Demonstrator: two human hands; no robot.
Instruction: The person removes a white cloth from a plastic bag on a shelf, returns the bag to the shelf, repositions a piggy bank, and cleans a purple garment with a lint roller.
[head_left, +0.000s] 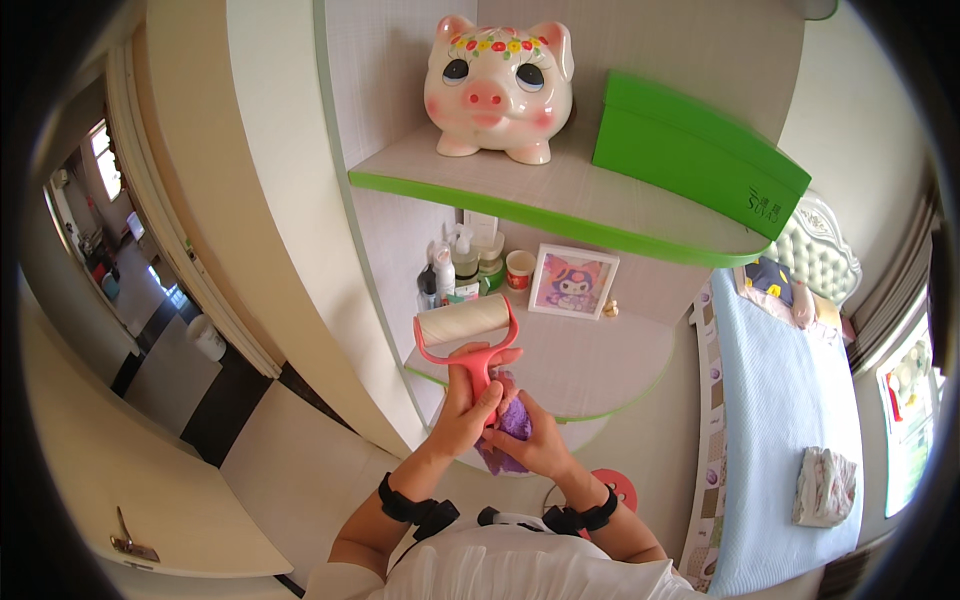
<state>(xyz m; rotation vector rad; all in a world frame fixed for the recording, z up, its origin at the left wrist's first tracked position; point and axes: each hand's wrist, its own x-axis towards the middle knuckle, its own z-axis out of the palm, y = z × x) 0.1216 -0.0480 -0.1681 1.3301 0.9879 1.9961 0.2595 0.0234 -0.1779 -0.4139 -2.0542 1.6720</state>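
My left hand (466, 412) grips the pink handle of a lint roller (463, 322), whose pale roll points up and away from me. In my right hand (536, 442) is a purple fuzzy cloth (515, 420) with pinkish-brown parts, bunched against the lower handle. Both hands are close together in front of the lower shelf. Behind the roller, bottles (444, 270), a paper cup (520, 268) and a white picture frame (574, 281) stand on that shelf. Part of the handle's lower end is hidden by my fingers and the cloth.
A ceramic piggy bank (499, 90) and a green box (697, 154) sit on the green-edged upper shelf (555, 225). At the right is a bed (772, 420) with a folded cloth item (825, 487). A round red stool seat (616, 487) is low beyond my right forearm; a door (150, 502) stands lower left.
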